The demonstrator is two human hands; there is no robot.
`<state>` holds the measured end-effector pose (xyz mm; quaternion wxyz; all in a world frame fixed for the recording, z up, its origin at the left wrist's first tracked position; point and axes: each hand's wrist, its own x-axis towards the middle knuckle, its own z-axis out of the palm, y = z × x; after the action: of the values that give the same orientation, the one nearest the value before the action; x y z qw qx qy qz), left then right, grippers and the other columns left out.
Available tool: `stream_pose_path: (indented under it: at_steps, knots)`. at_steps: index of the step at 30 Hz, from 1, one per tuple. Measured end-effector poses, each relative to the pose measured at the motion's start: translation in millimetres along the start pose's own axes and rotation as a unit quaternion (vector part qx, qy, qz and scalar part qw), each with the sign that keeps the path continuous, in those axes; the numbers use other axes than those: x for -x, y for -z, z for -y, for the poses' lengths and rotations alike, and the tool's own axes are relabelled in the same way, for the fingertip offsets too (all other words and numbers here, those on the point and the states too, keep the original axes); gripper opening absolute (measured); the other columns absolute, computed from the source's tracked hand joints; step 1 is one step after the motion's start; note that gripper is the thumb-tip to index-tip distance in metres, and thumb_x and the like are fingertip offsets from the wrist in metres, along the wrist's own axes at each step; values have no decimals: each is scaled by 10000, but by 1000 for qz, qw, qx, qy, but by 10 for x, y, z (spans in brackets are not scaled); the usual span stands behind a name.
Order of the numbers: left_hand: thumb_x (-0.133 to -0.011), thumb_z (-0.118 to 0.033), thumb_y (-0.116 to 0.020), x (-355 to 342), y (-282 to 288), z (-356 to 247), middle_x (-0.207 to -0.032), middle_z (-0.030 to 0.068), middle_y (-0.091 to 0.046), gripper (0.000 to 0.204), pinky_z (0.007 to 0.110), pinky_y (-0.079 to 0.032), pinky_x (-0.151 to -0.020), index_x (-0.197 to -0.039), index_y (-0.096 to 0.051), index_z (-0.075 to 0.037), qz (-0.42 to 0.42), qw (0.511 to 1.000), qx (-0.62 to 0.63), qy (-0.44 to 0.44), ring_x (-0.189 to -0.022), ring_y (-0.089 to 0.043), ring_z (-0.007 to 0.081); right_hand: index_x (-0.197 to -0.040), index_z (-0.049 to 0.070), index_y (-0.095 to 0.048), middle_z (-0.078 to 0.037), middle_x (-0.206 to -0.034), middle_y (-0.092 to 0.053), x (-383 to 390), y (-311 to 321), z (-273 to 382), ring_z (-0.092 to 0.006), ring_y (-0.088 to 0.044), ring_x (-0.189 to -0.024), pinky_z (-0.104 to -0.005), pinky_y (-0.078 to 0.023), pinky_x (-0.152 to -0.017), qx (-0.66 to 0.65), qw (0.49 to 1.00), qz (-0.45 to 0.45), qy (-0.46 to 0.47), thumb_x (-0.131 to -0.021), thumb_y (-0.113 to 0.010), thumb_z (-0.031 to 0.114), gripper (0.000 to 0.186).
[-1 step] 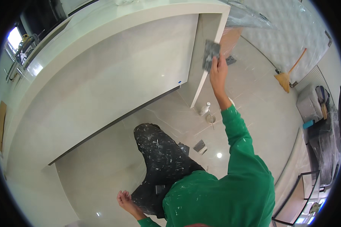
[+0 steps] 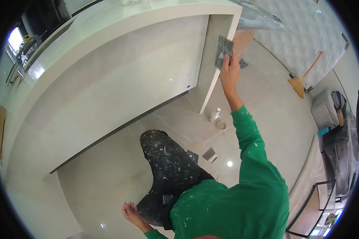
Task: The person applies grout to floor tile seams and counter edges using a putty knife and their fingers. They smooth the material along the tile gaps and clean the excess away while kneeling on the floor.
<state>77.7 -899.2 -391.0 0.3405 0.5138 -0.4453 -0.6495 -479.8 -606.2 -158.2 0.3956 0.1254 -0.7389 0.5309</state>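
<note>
My right hand grips a dark grey sheet of sandpaper smeared with pale dust. The sheet lies over the narrow front edge of the white end panel, under the corner of the counter. My thumb rests on the sheet's near face, and the other fingers are partly hidden behind it. Low on the left, beside my paint-spotted dark trousers, my left hand hangs with loosely curled fingers and holds nothing.
A white bottle and a small round tub with a thin stick stand near the panel's foot. A grey-and-white piece lies on the tiles. Farther right are a broom, a plastic-wrapped panel and a grey box.
My right hand and the sandpaper have shifted slightly upward along the panel's edge. My left hand keeps its place by the trousers.
</note>
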Motion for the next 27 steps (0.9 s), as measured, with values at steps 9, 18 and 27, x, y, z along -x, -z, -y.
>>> stream_pose_path:
  at_steps: [9,18,27]
  knots:
    - [-1020,-326,-553,232,264,79,-1054,50,-608,336,290,-437,-836,-1227,-574,-62,-58,998,24,0,-941,-570,149,-1411,-13,-500,-252,-982,-688,-650,-721,21,-285,-654,-717,-339,-511,-685,31,981,-138,136,-961,-532,27,453]
    - [-996,-333,-579,372,425,60,-1080,56,-592,344,304,-432,-872,-1222,-575,-74,-95,995,-16,11,-1000,-570,170,-1383,-16,-532,-259,-942,-684,-827,-793,116,-354,-647,-699,-380,-512,-678,58,983,-127,117,-919,-537,-22,464]
    - [-998,-316,-577,267,500,125,-1052,46,-592,315,293,-430,-859,-1200,-593,-74,-95,995,9,-6,-979,-561,160,-1340,49,-603,-239,-1003,-693,-948,-844,30,-330,-659,-740,-357,-523,-727,111,971,-128,167,-905,-561,-18,442]
